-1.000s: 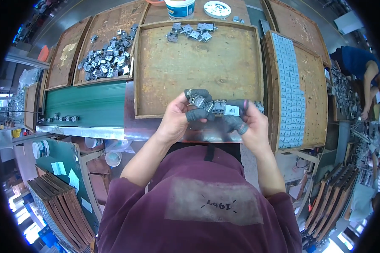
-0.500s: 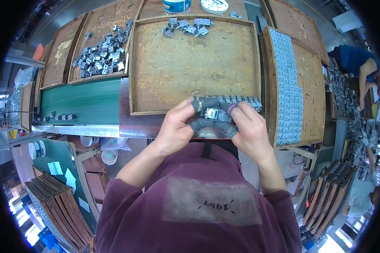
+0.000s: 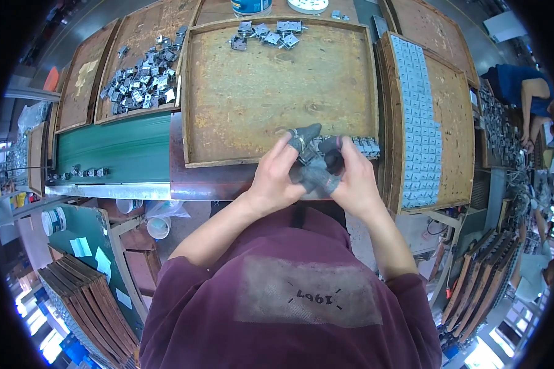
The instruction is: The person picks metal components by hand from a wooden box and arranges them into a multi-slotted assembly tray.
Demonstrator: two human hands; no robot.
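My left hand [image 3: 274, 175] and my right hand [image 3: 355, 184] meet over the near edge of a shallow wooden tray [image 3: 283, 92]. Dark grey cloth covers wrap the fingertips on both. Between them they grip a small box-shaped metal part [image 3: 306, 154], mostly hidden by the fingers and blurred. Just beyond my right fingers, a row of similar metal parts [image 3: 366, 146] lines the tray's near right corner. A few loose metal parts [image 3: 271, 35] lie at the tray's far side.
On the left, a wooden tray holds a heap of metal parts [image 3: 144, 77] behind a green belt [image 3: 117, 147]. To the right stands a tray with neat rows of metal parts [image 3: 420, 123]. A blue tub [image 3: 251, 7] sits at the back. Another person [image 3: 526, 92] works at far right.
Both hands have drawn closer together, and the metal part has turned and slipped further behind my fingers. The whole view has shifted slightly.
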